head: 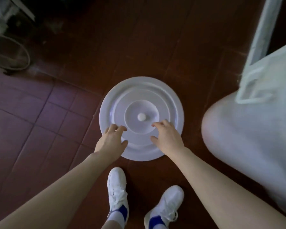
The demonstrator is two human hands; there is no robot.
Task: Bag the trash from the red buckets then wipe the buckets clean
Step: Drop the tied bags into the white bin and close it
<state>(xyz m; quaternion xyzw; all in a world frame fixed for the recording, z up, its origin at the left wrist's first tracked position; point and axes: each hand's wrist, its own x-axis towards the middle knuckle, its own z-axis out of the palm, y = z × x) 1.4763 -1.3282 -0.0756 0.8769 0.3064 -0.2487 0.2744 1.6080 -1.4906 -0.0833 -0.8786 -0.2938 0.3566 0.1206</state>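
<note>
A round white lid [141,103] with raised rings and a small centre knob [141,117] fills the middle of the head view, seen from straight above. It covers whatever stands beneath it, so no red bucket shows. My left hand [111,139] hovers over the lid's near left edge with its fingers loosely spread and holds nothing. My right hand [167,134] is over the near right part of the lid, fingers relaxed and slightly bent, also empty. Whether either hand touches the lid is unclear.
A large pale bag or sack [254,129] bulges at the right, close to my right arm. My two white shoes [117,190] stand on the dark red tiled floor [40,129] just below the lid. A cord loops on the floor at far left [23,60].
</note>
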